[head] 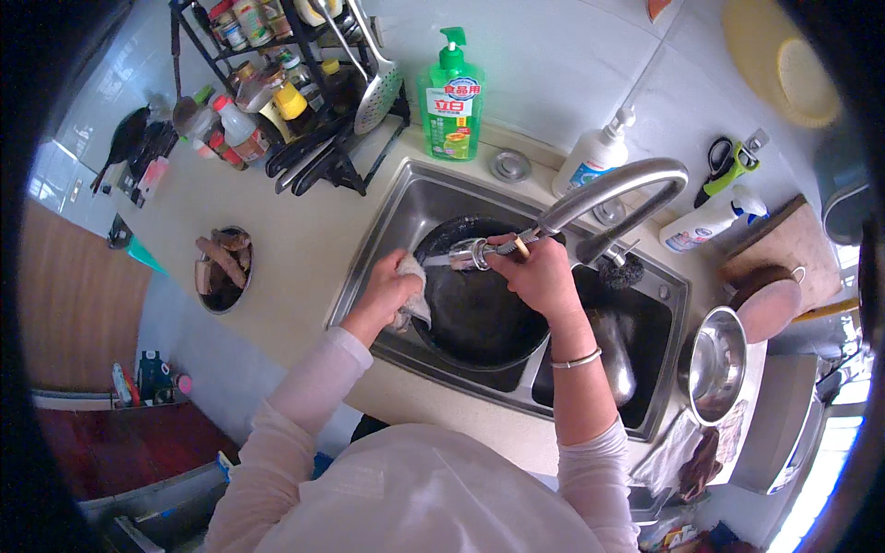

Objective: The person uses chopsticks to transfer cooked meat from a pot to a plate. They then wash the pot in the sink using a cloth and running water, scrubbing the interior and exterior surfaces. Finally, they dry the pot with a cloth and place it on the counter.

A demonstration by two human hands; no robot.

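A dark wok-like pan (480, 321) sits tilted in the left basin of a steel double sink (422, 181). My left hand (384, 290) grips a greyish, crumpled cloth (415, 297) at the pan's left rim. My right hand (543, 280) is closed around the neck of the faucet's chrome spray head (469, 254), above the pan. Water runs from the spray head leftwards to the cloth. A short tan stick-like piece (521, 247) shows by my right fingers; what it belongs to is unclear. The curved faucet spout (615, 186) arches over the right hand.
A green pump bottle (451, 104) and a white pump bottle (594, 155) stand behind the sink. Left are a knife rack (346, 162) and a container of brown root pieces (225, 263). A dark scrubber (621, 272) and a steel bowl (715, 366) are to the right.
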